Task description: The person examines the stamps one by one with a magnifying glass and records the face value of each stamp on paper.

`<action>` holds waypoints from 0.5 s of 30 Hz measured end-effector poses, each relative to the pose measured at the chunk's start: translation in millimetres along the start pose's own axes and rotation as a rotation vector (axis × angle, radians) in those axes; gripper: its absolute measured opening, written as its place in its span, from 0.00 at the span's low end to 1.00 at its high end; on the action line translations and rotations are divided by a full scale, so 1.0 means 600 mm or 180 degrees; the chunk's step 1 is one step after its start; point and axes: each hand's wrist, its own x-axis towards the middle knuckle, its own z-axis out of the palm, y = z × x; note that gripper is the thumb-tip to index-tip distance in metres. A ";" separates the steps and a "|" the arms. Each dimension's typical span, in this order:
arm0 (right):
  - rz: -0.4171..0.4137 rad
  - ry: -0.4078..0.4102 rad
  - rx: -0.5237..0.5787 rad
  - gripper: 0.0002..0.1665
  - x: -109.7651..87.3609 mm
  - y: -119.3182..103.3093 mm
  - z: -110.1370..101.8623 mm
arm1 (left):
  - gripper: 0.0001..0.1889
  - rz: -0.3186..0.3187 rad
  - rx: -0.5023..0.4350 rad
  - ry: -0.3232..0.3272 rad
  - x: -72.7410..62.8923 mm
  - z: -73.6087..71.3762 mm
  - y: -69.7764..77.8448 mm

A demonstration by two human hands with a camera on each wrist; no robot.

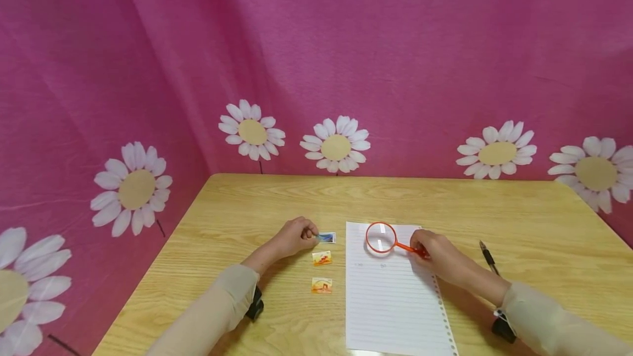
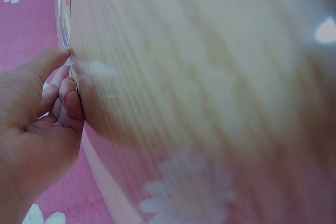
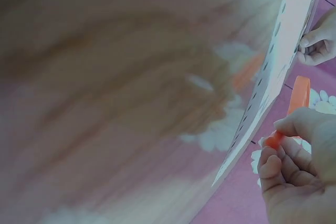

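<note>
In the head view my left hand (image 1: 298, 235) pinches the left end of a small blue stamp (image 1: 327, 238) lying on the table. Its fingertips hide that end; up close in the left wrist view, the thumb and curled fingers meet the tabletop. Two orange-and-yellow stamps, an upper one (image 1: 322, 258) and a lower one (image 1: 322, 285), lie in a column below the blue one. My right hand (image 1: 435, 251) grips the handle of a red magnifying glass (image 1: 401, 245), whose round lens is over the top of a lined sheet of paper (image 1: 386, 312).
A black pen (image 1: 488, 257) lies right of the paper, partly behind the right forearm. Faint writing marks the sheet's upper part, and punched holes run down its right edge. A pink curtain (image 1: 395, 59) with white daisies hangs behind the wooden table (image 1: 277, 196).
</note>
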 end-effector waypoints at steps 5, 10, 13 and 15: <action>0.0126 -0.0065 -0.0055 0.16 -0.011 0.008 -0.012 | 0.05 0.0009 0.0011 -0.0003 0.000 -0.001 0.002; 0.0218 -0.0098 -0.0115 0.16 -0.021 0.014 -0.023 | 0.05 -0.0009 0.0020 0.0019 0.000 -0.001 0.005; 0.0243 -0.0100 -0.0125 0.16 -0.028 0.017 -0.028 | 0.05 -0.0023 0.0043 0.0025 0.000 0.001 0.003; 0.0240 -0.0079 -0.0133 0.17 -0.032 0.019 -0.031 | 0.05 -0.0017 0.0052 0.0020 0.001 0.002 0.001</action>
